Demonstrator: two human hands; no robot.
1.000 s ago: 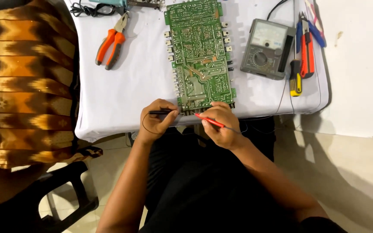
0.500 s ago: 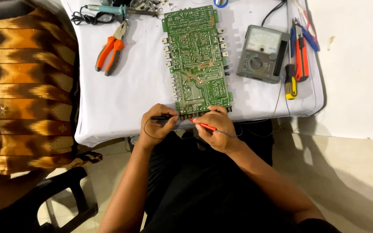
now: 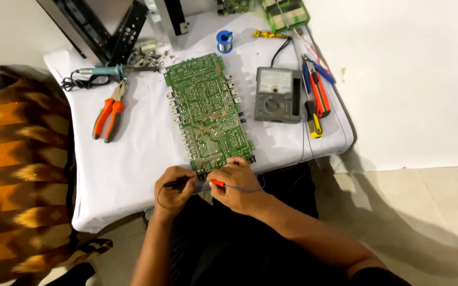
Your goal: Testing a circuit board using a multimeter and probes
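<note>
A long green circuit board lies solder side up on a white-covered table, its near end at the table's front edge. My left hand grips a black test probe pointing right at the board's near edge. My right hand holds a red test probe, its tip close to the same edge. Thin leads run from both hands. A grey analogue multimeter sits to the right of the board.
Orange-handled pliers and a teal soldering iron lie left of the board. More hand tools lie right of the meter. A solder spool and dark metal chassis parts are at the back. A brown patterned cushion is at left.
The camera view has tilted up, showing more of the table's far side. Both hands stay at the board's near edge with the probes, and the red probe now sits more hidden in my right hand.
</note>
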